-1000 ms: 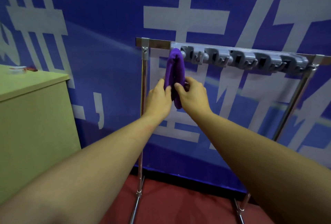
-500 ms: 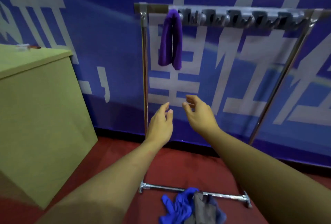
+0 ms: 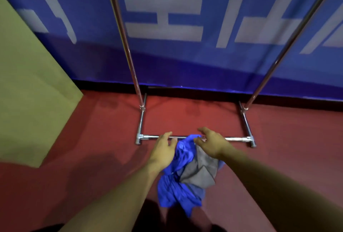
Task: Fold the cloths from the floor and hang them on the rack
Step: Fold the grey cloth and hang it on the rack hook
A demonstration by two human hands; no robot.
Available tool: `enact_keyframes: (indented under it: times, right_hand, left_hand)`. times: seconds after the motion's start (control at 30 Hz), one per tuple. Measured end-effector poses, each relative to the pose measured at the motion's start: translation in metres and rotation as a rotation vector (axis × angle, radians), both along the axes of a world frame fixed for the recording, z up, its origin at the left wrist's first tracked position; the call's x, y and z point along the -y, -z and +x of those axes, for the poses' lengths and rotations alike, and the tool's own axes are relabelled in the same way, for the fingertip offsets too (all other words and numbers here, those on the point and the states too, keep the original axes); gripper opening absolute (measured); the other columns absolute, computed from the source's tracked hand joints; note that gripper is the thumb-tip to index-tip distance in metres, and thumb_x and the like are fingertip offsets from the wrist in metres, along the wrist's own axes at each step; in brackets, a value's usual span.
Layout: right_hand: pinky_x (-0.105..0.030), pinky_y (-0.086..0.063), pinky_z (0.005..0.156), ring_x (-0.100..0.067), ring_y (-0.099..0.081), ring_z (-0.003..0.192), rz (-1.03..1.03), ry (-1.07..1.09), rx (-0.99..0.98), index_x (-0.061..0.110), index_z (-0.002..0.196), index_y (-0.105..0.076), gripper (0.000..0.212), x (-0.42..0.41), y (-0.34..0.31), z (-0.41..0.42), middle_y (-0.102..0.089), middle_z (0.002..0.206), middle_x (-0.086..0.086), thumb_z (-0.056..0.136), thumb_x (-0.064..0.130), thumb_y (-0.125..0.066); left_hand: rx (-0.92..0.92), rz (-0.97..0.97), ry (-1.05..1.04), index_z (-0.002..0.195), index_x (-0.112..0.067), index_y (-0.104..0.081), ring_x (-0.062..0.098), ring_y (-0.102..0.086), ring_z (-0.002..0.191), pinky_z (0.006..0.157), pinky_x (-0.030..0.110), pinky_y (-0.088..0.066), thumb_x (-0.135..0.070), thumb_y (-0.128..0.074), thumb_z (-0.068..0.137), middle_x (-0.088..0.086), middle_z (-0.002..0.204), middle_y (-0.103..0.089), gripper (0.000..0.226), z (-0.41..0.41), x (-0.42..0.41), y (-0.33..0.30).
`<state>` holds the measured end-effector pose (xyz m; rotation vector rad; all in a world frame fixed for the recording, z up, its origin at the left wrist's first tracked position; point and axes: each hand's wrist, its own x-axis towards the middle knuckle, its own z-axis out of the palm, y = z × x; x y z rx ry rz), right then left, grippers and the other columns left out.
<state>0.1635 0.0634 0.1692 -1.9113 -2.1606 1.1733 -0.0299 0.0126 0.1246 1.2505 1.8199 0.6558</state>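
A crumpled blue cloth [image 3: 178, 192] lies on the red floor with a grey cloth [image 3: 199, 173] bunched on top of it, just in front of the rack's base bar. My left hand [image 3: 163, 150] hovers at the pile's left upper edge, fingers relaxed and spread, holding nothing. My right hand [image 3: 213, 143] reaches over the pile's top right, fingers spread, also empty. The chrome rack [image 3: 133, 75] shows only its two uprights and floor frame; its top bar and the purple cloth hung there are out of view.
A yellow-green cabinet [image 3: 33, 87] stands at the left, close to the rack's left foot. A blue banner wall [image 3: 185, 55] runs right behind the rack. Red floor [image 3: 287, 139] spreads around the pile.
Both hands let go of the hung purple cloth and dropped down to the cloth pile on the floor. My view tilted down, so the rack's top left the frame.
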Motion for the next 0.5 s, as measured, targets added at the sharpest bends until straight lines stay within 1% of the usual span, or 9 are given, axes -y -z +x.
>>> enact_keyframes:
  times: [0.07,0.17,0.23,0.27,0.33,0.4,0.43,0.5]
  right_hand:
    - [-0.031,-0.040,0.104,-0.031,-0.056,0.130,-0.074,0.032,0.030,0.012,0.146,-0.046,0.057,0.003,0.033,0.008,-0.059,0.141,-0.015,0.098,0.038,-0.060]
    - [-0.032,-0.034,0.110,-0.031,-0.050,0.135,-0.174,0.076,0.106,0.012,0.150,-0.042,0.059,0.012,0.083,0.019,-0.053,0.147,-0.016,0.099,0.038,-0.058]
    - [-0.029,-0.031,0.107,-0.032,-0.050,0.134,-0.228,0.089,0.132,0.010,0.150,-0.041,0.059,0.022,0.111,0.023,-0.054,0.146,-0.017,0.100,0.037,-0.057]
    - [-0.028,-0.033,0.103,-0.032,-0.052,0.132,-0.253,0.098,0.133,0.009,0.149,-0.042,0.058,0.027,0.124,0.024,-0.057,0.143,-0.017,0.100,0.035,-0.058]
    - [-0.029,-0.037,0.095,-0.033,-0.056,0.125,-0.284,0.084,0.122,0.007,0.142,-0.050,0.049,0.038,0.146,0.025,-0.061,0.136,-0.016,0.099,0.028,-0.060]
    - [-0.030,-0.037,0.092,-0.033,-0.057,0.122,-0.310,0.060,0.104,0.004,0.132,-0.057,0.037,0.046,0.168,0.027,-0.061,0.132,-0.016,0.099,0.020,-0.058]
    - [-0.031,-0.038,0.090,-0.034,-0.057,0.120,-0.322,0.068,0.085,0.004,0.129,-0.059,0.035,0.049,0.176,0.028,-0.061,0.130,-0.016,0.098,0.021,-0.058]
    - [-0.033,-0.042,0.085,-0.037,-0.060,0.116,-0.307,0.112,0.044,0.009,0.127,-0.058,0.038,0.052,0.188,0.033,-0.062,0.127,-0.014,0.094,0.027,-0.058]
  left_hand:
    - [-0.019,-0.099,0.025,0.143,-0.012,-0.051,0.024,-0.053,0.133,0.110,0.030,-0.037,-0.030,-0.052,0.103,0.007,0.145,-0.056,0.044,0.001,0.003,0.034]
    - [0.000,-0.239,0.030,0.137,-0.010,-0.056,0.026,-0.059,0.125,0.107,0.033,-0.043,-0.029,-0.058,0.100,0.011,0.139,-0.061,0.042,0.007,0.013,0.086]
    - [0.008,-0.334,0.060,0.135,-0.008,-0.058,0.027,-0.061,0.121,0.104,0.032,-0.045,-0.025,-0.062,0.097,0.012,0.134,-0.063,0.041,0.015,0.024,0.117]
    - [0.014,-0.363,0.080,0.133,-0.009,-0.059,0.026,-0.062,0.119,0.103,0.032,-0.046,-0.023,-0.065,0.095,0.011,0.130,-0.064,0.041,0.020,0.029,0.130]
    - [0.025,-0.375,0.129,0.123,-0.014,-0.065,0.023,-0.066,0.111,0.097,0.033,-0.050,-0.022,-0.074,0.088,0.006,0.118,-0.069,0.037,0.030,0.039,0.154]
    - [-0.004,-0.341,0.207,0.116,-0.019,-0.069,0.019,-0.067,0.103,0.092,0.032,-0.051,-0.030,-0.081,0.078,0.002,0.108,-0.069,0.041,0.039,0.046,0.173]
    - [-0.031,-0.307,0.243,0.116,-0.021,-0.069,0.019,-0.065,0.102,0.092,0.033,-0.051,-0.035,-0.081,0.076,0.001,0.107,-0.066,0.045,0.044,0.047,0.178]
    - [-0.105,-0.235,0.325,0.117,-0.023,-0.067,0.023,-0.059,0.106,0.096,0.036,-0.047,-0.042,-0.077,0.075,0.002,0.109,-0.060,0.047,0.051,0.048,0.188]
